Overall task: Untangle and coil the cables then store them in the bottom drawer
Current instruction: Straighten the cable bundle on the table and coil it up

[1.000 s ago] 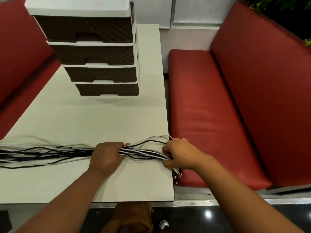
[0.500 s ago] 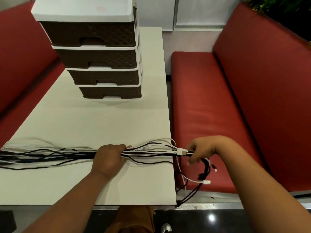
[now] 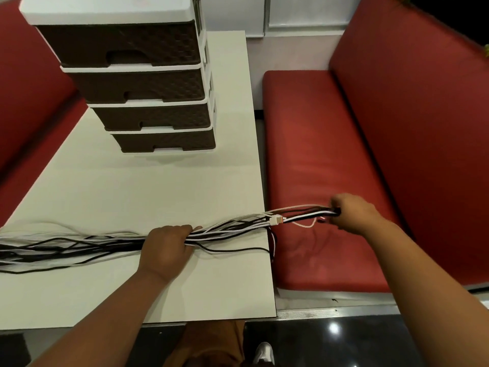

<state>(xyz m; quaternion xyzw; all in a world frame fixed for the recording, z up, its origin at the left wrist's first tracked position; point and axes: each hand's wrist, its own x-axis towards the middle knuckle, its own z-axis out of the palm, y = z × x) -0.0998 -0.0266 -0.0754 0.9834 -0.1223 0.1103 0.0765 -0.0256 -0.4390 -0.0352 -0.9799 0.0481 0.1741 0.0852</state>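
Setting: pale cream rectangular tabletop (image 3: 132, 186) is flanked by red padded benches (image 3: 330, 154) on both sides.
Left hand: the left hand (image 3: 166, 247) is clenched over the bundle of thin black and white cables (image 3: 79, 246), which is pinned against the tabletop near the front edge.
Right hand: the right hand (image 3: 354, 213) is closed round the cable ends, which are held out past the table's right edge, above the bench seat.
Cables: the bundle is laid lengthwise across the table, running off the left of view; a white plug (image 3: 276, 220) is seen in the taut stretch between the hands.
Handling: the cables are judged light, limp and prone to snagging; the best hold is judged to be near the ends and plugs.
Edges: one black strand is draped over the table's right edge and could be caught there.
Open room: bare tabletop is available between the bundle and the brown woven-pattern four-drawer chest with white frame (image 3: 148, 83), whose bottom drawer (image 3: 164, 140) is closed.
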